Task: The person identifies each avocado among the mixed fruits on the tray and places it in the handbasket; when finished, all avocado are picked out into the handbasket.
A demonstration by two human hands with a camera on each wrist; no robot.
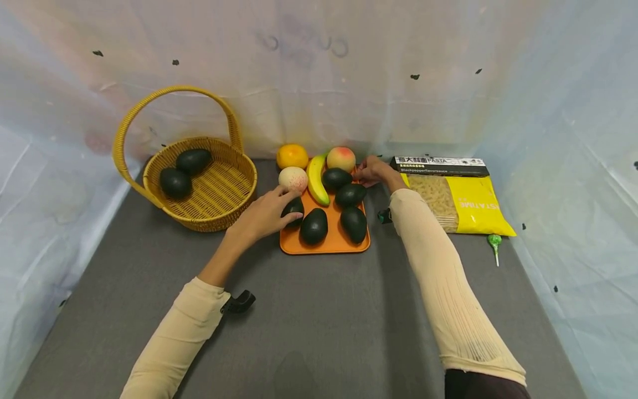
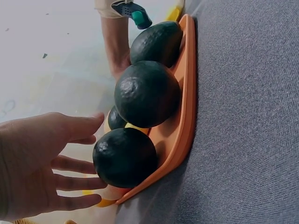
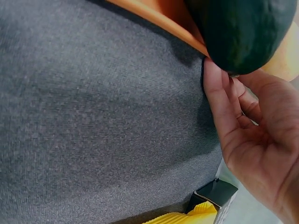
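An orange tray holds several dark green avocados, a banana, a peach and a pale speckled round fruit. My left hand is at the tray's left side, fingers extended and thumb apart, reaching round the leftmost avocado. Its fingertips come right up to that avocado in the left wrist view. On the tray's right side, my right hand pinches the tray's rim beside another avocado, which hides part of the thumb and fingertips.
At the left stands a yellow wicker basket with a tall handle and two avocados inside. An orange fruit sits at the tray's back-left corner. A pasta bag, a black box and a green lollipop lie at the right.
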